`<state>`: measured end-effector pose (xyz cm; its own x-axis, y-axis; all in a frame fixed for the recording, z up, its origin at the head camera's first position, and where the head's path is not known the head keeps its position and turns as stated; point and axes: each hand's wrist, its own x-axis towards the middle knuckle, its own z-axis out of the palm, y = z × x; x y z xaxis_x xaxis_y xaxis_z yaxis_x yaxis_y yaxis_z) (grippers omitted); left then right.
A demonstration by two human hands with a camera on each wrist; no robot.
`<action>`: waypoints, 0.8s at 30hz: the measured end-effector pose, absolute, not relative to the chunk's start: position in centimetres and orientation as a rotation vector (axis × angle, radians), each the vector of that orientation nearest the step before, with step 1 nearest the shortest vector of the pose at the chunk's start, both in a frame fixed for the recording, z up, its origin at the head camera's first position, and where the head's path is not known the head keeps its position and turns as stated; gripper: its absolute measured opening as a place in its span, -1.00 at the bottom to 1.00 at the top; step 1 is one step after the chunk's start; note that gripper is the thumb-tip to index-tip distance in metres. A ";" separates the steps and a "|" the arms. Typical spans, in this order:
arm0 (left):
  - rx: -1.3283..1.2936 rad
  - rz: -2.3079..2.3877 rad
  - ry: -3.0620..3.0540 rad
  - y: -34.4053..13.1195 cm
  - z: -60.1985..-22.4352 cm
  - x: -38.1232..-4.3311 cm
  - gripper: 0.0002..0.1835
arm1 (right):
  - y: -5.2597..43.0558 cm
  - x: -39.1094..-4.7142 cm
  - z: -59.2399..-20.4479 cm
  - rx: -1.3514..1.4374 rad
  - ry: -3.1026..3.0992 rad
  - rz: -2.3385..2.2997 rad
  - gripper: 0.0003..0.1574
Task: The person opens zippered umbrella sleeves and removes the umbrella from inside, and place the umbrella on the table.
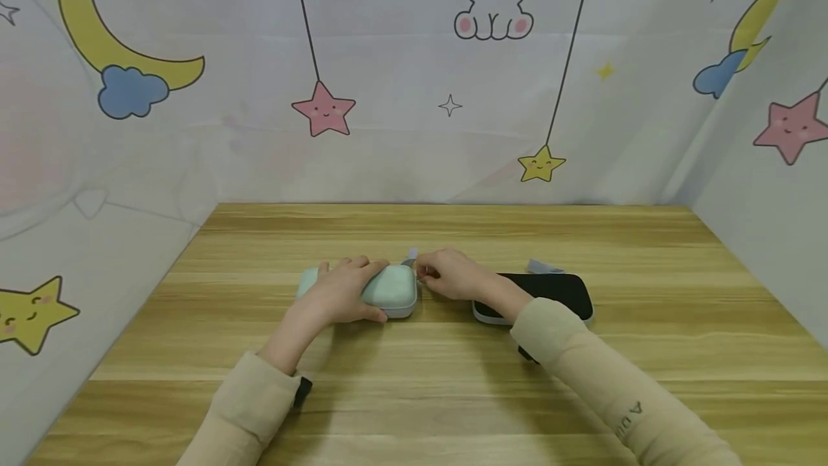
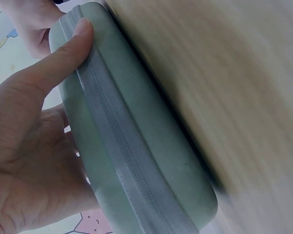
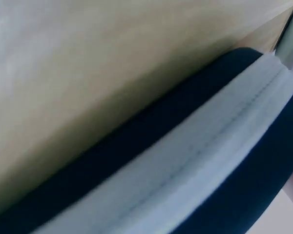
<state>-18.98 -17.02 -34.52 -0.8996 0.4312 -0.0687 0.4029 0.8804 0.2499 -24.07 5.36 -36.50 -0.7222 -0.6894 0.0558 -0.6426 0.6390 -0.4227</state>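
A mint-green zippered case point(image 1: 396, 288) lies closed-looking on the table, a grey zipper band point(image 2: 119, 136) running along its side. My left hand point(image 1: 343, 293) grips it from above, thumb on the front side and fingers over the top. At the case's right end, my right hand point(image 1: 455, 275) has its thumb and fingertips pinched together by the zipper band, apparently on the zipper pull, which the fingers mostly hide. Under my right wrist lies a black case point(image 1: 559, 293) with a pale zipper band point(image 3: 185, 151); the right wrist view shows its side close up.
A grey strap point(image 1: 545, 266) sticks out behind the black case, and a small grey loop point(image 1: 411, 257) behind the green one. Both cases rest on a wood-grain table point(image 1: 414, 394). A printed cloth point(image 1: 401, 164) hangs along the table's back.
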 end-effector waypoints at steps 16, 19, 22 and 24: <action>0.646 0.351 2.925 -17.1 -34.1 -18.7 -0.07 | 5.0 -23.5 -36.3 -0.863 2.805 -0.835 -0.88; 0.652 0.358 2.920 -17.1 -34.1 -18.7 -0.07 | 5.0 -23.4 -36.4 -0.869 2.819 -0.827 -0.90; 0.648 0.360 2.913 -17.0 -34.1 -18.7 -0.07 | 5.1 -23.2 -36.5 -0.880 2.817 -0.828 -0.90; 0.645 0.358 2.911 -16.9 -34.1 -18.7 -0.07 | 5.2 -23.1 -36.5 -0.902 2.822 -0.821 -0.90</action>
